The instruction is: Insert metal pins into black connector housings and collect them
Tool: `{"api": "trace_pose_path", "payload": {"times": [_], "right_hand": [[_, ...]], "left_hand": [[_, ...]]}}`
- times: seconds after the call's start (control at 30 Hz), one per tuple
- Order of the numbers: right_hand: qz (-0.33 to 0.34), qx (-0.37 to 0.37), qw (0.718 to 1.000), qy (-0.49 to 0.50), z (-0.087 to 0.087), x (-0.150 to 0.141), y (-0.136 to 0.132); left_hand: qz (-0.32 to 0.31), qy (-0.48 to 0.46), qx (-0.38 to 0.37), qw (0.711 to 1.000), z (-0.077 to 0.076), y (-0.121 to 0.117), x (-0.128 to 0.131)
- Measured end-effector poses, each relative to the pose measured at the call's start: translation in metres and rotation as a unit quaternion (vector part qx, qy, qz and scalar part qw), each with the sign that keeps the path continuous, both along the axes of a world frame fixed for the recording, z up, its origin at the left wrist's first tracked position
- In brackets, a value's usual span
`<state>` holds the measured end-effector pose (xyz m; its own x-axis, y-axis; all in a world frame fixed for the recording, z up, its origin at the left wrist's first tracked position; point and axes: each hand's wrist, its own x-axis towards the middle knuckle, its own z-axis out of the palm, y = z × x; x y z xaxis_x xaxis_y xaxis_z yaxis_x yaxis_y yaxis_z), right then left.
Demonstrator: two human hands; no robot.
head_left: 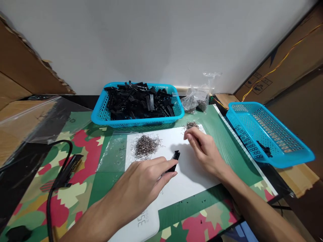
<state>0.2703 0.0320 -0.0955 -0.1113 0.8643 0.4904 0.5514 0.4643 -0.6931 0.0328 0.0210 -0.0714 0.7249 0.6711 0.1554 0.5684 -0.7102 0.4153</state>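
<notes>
My left hand (pixel 141 183) is closed around a small black plastic clip (pixel 174 160), holding it over a white sheet (pixel 186 174). My right hand (pixel 202 146) lies on the sheet with its fingertips pinched together beside a small heap of metal springs (pixel 191 125); whether it holds one is too small to tell. A bigger pile of metal springs (pixel 145 146) sits on the sheet just beyond my left hand. Behind the sheet stands a blue basket (pixel 101 116) heaped with black plastic clips (pixel 140 101).
A second blue basket (pixel 277 134) at the right edge holds one black clip (pixel 264 148). Clear plastic bags (pixel 196 99) lie by the wall. A black cable and plug (pixel 67 169) lie at the left. A white device (pixel 141 223) sits at the near edge. Cardboard stands at both sides.
</notes>
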Motion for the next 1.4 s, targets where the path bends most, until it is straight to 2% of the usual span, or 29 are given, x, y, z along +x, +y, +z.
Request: {"api": "trace_pose_path", "payload": {"times": [0.13,0.4,0.57,0.73,0.9,1.13,1.4], "right_hand": [[0.022,-0.080,0.986,-0.142,0.005,0.002,-0.003],[0.033,-0.103,0.976,-0.187,0.007,-0.002,-0.004],[0.045,-0.060,0.975,-0.209,0.001,0.002,-0.004],[0.061,-0.006,0.982,-0.178,-0.008,0.005,-0.001],[0.049,0.004,0.988,-0.148,-0.013,0.005,-0.001],[0.048,0.061,0.989,-0.125,-0.021,0.004,-0.002],[0.049,0.084,0.989,-0.115,-0.020,0.003,-0.002]], "left_hand": [[-0.004,0.002,0.002,1.000,-0.001,0.001,0.001],[-0.002,-0.006,-0.006,1.000,0.001,-0.001,0.000],[0.009,-0.022,-0.014,1.000,0.002,0.000,0.002],[0.024,-0.052,-0.031,0.998,0.003,0.004,0.002],[0.011,-0.053,-0.007,0.999,0.001,0.005,0.001],[0.009,-0.049,0.021,0.999,0.000,0.004,0.001],[0.007,-0.029,0.037,0.999,0.000,0.003,0.001]]}}
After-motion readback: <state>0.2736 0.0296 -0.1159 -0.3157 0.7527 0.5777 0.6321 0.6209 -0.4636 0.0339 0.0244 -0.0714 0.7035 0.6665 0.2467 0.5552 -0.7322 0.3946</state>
